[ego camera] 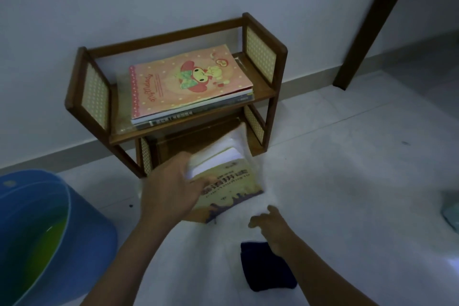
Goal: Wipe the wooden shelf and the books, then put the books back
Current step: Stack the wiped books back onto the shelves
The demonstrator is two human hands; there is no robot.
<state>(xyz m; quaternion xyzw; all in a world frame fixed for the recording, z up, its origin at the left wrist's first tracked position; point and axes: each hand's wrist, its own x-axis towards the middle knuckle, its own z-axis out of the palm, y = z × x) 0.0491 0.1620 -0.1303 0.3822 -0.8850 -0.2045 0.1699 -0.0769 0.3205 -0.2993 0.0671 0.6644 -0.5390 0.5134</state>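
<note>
Hidden: far end of the yellow book stack [223,176] blurs into the wooden shelf [178,87]'s lower tier.
Axis: stack runs from shelf toward the viewer, on the floor.
Left hand [171,186]: fingers grip the stack's left edge.
Right hand [270,223]: fingers loose, holding nothing, above the dark cloth [268,266].
Upper tier: pink notebook [188,77] lies flat atop other books.

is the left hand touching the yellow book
Touching: the head view shows the left hand with its thumb on the yellow book cover, gripping its edge.
</note>
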